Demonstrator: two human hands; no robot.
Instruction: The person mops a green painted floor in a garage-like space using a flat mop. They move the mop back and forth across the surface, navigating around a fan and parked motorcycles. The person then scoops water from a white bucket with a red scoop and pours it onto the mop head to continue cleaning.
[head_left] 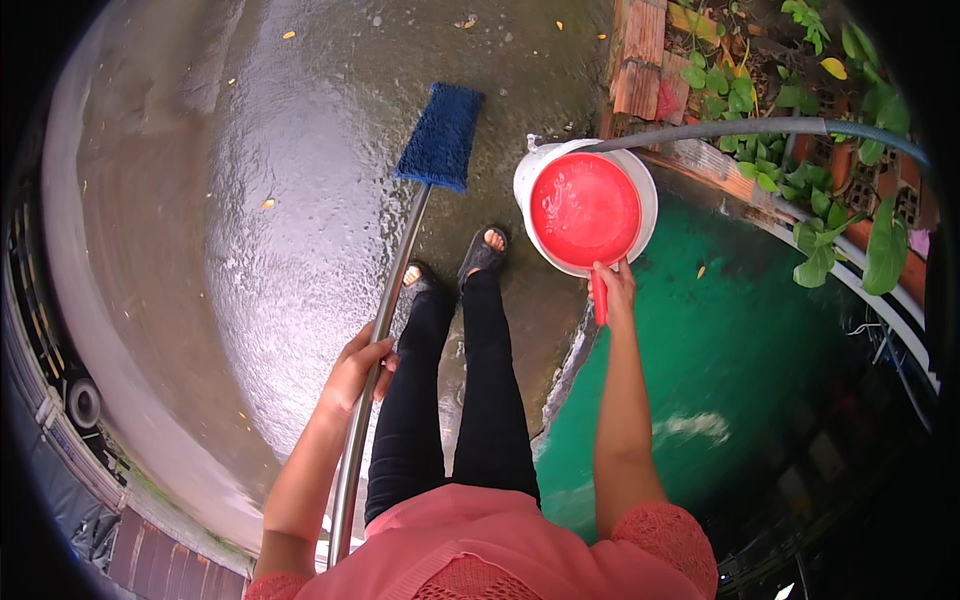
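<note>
My left hand (361, 370) is wrapped round the metal pole of a broom (393, 270). Its blue bristle head (441, 138) rests on the wet ground ahead of my feet. My right hand (613, 288) grips the short handle of a red dipper (585, 212). The dipper sits over the mouth of a white bucket (648, 190), hiding most of its inside; clear liquid seems to lie in the dipper. A grey hose (720, 130) runs in from the right and ends at the bucket's rim.
Wet concrete (290, 150) spreads ahead and left, with scattered yellow leaves. Green surface (640, 370) lies right of my legs. Bricks (638, 60) and leafy plants (740, 95) border the far right. My sandalled feet (484, 252) stand between broom and bucket. A pale pipe (870, 270) curves along the right.
</note>
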